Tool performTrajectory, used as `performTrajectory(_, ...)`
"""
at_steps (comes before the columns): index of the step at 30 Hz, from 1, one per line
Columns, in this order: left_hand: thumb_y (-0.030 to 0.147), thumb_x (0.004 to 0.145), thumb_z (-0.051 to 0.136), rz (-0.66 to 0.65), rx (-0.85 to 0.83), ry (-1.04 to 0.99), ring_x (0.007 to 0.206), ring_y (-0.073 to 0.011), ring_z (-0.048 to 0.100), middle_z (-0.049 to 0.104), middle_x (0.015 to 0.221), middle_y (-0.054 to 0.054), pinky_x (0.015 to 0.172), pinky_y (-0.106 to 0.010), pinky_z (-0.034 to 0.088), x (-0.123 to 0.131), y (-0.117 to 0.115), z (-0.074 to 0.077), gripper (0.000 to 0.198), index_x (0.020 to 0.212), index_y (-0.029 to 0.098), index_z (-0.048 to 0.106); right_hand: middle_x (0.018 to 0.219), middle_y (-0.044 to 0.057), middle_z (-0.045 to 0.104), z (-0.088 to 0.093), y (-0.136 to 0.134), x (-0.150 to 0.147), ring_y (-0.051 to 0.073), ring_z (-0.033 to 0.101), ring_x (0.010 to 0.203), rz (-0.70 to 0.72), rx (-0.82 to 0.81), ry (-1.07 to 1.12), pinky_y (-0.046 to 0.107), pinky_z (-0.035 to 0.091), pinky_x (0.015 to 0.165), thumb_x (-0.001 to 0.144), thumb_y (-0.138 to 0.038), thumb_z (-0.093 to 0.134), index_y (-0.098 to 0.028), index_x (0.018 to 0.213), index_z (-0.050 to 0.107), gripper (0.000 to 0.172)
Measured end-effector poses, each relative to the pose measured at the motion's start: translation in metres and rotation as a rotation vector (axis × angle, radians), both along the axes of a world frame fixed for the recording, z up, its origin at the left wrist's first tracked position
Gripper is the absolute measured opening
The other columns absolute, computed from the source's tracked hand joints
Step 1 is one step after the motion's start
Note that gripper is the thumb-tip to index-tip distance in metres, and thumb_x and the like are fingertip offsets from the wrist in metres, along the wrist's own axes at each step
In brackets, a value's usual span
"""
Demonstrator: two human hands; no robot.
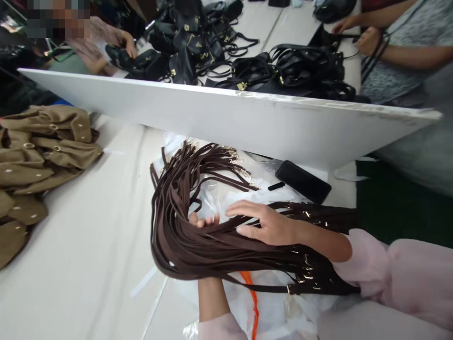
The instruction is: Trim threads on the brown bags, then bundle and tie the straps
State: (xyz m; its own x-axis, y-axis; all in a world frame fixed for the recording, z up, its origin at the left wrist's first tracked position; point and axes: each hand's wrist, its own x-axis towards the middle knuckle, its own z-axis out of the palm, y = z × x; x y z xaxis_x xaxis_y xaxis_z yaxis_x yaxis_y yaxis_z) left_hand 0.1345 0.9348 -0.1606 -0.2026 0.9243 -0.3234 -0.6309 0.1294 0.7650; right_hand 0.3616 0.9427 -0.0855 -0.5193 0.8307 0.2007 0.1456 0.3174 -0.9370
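A thick bundle of dark brown bag straps (177, 236) lay across the middle of the frame, bent in a U that opened to the right. Its upper run ended in gold-coloured clasps (231, 153) near the centre; its lower run reached the lower right, where metal buckles (307, 273) caught the light.

The left hand (204, 220) was under the bend, its fingertips curled up past the straps' far edge; the palm was hidden, so how tightly it gripped could not be told. The right hand (271, 225) lay over the lower run, fingers loosely spread and thumb apart, closed around nothing.

Handling so many loose strands well seemed to call for the lower hand to bear the weight and the upper to keep them parallel, with clasps and buckles free of snags.

Around the bundle were clear plastic (211, 197), an orange ribbon (255, 307) at bottom centre and a black smartphone (303, 182) right of centre. Brown bags (42, 165) sat on the tabletop (92, 236) at left. Beyond a white board (198, 111), black handbags (186, 42) were heaped at the top.
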Motion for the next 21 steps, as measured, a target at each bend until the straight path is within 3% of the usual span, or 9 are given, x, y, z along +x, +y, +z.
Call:
performTrajectory(3,0.026,0.091,0.059,-0.026,0.297,-0.264,0.044,-0.0006,0.048,0.053,0.053,0.015,0.063,-0.006,0.048,0.009,0.001,-0.003,0.019,0.081,0.021,0.043,0.131,0.012,0.055,-0.02,-0.039,0.038,0.025,0.049,0.121,0.072,-0.109,-0.28,0.042,0.034,0.109,0.092,-0.049,0.06,-0.022,0.145,0.044,0.061)
performTrajectory(5,0.018,0.089,0.062,-0.022,0.462,-0.395,0.032,0.0028,0.038,0.052,0.047,0.023,0.049,0.002,0.038,0.013,0.005,-0.007,0.025,0.082,0.022,0.038,0.136,0.014,0.05,-0.027,-0.062,0.061,0.029,0.044,0.125,0.055,-0.139,-0.421,0.047,0.028,0.112,0.092,-0.054,0.057,-0.021,0.15,0.034,0.07)
performTrajectory(9,0.007,0.091,0.053,-0.156,0.761,-0.811,0.046,0.006,0.058,0.064,0.059,0.024,0.053,0.004,0.039,0.022,0.012,-0.005,0.023,0.094,0.023,0.037,0.132,0.015,0.054,-0.034,-0.08,0.102,0.03,0.048,0.121,0.092,-0.217,-0.505,0.043,0.033,0.107,0.086,-0.057,0.064,-0.018,0.149,0.037,0.079)
performTrajectory(11,0.004,0.093,0.049,-0.229,0.764,-0.91,0.052,0.0053,0.061,0.064,0.059,0.021,0.054,0.004,0.039,0.025,0.011,0.005,0.021,0.096,0.022,0.037,0.129,0.013,0.058,-0.038,-0.078,0.117,0.03,0.051,0.118,0.094,-0.243,-0.502,0.04,0.035,0.105,0.081,-0.053,0.072,-0.019,0.144,0.046,0.076)
performTrajectory(13,0.005,0.095,0.045,-0.241,0.677,-0.862,0.052,0.0053,0.061,0.063,0.06,0.019,0.057,0.005,0.039,0.029,0.007,0.019,0.017,0.097,0.02,0.038,0.124,0.011,0.061,-0.041,-0.076,0.127,0.029,0.054,0.113,0.056,-0.245,-0.492,0.037,0.038,0.101,0.08,-0.051,0.074,-0.022,0.139,0.052,0.07)
performTrajectory(16,0.006,0.097,0.044,-0.235,0.655,-0.822,0.052,0.0059,0.061,0.064,0.062,0.019,0.058,0.006,0.039,0.036,0.0,0.041,0.014,0.098,0.02,0.039,0.113,0.009,0.064,-0.034,-0.082,0.135,0.025,0.058,0.1,-0.038,-0.17,-0.469,0.034,0.043,0.092,0.084,-0.054,0.068,-0.028,0.144,0.046,0.069)
performTrajectory(19,0.006,0.096,0.045,-0.269,0.694,-0.82,0.053,0.0055,0.061,0.063,0.061,0.019,0.056,0.006,0.039,0.045,-0.002,0.057,0.016,0.097,0.02,0.038,0.096,0.005,0.063,-0.019,-0.102,0.138,0.018,0.057,0.083,-0.016,0.101,-0.417,0.029,0.044,0.082,0.094,-0.05,0.057,-0.032,0.148,0.038,0.06)
performTrajectory(21,0.006,0.095,0.045,-0.394,0.736,-0.902,0.053,0.0042,0.061,0.061,0.06,0.018,0.056,0.005,0.041,0.052,-0.001,0.065,0.017,0.097,0.021,0.037,0.088,0.003,0.059,-0.011,-0.12,0.14,0.015,0.052,0.073,0.019,0.295,-0.415,0.026,0.043,0.074,0.099,-0.047,0.05,-0.032,0.147,0.04,0.051)
